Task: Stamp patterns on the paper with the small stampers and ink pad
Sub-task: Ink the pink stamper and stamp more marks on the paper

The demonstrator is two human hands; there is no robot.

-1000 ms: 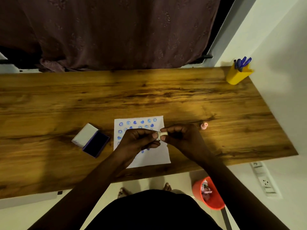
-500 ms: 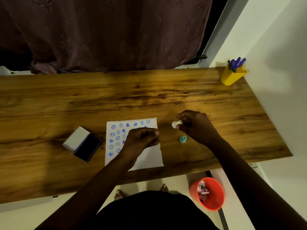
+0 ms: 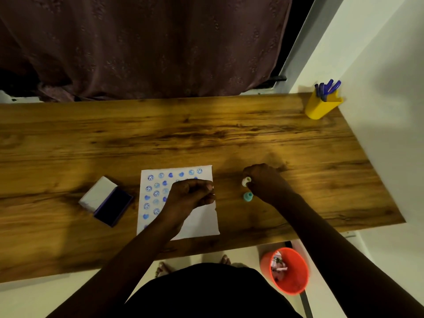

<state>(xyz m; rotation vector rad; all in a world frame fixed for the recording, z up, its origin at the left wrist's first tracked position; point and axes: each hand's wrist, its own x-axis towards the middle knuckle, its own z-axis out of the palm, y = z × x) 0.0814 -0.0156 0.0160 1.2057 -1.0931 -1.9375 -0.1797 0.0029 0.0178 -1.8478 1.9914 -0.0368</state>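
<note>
A white paper point(image 3: 202, 223) lies on the wooden desk point(image 3: 206, 134), and several blue smiley and heart prints cover its left and top parts. My left hand point(image 3: 190, 196) hovers over the paper's middle with its fingertips pinched together; I cannot see whether anything is between them. To the right of the paper, my right hand point(image 3: 266, 182) grips a small white stamper point(image 3: 246, 181) just above the desk. A teal stamper point(image 3: 248, 196) stands on the desk right below it. The ink pad point(image 3: 114, 206) lies open left of the paper, with its white lid point(image 3: 97, 191) folded back.
A yellow cup point(image 3: 321, 109) with blue pens stands at the desk's far right corner by the wall. An orange bin point(image 3: 288, 271) sits on the floor under the desk's near edge. A dark curtain point(image 3: 149, 47) hangs behind the desk.
One second ago both hands held the white stamper together over the paper. My right hand has since carried it right, off the paper, to beside the teal stamper. My left hand stayed.
</note>
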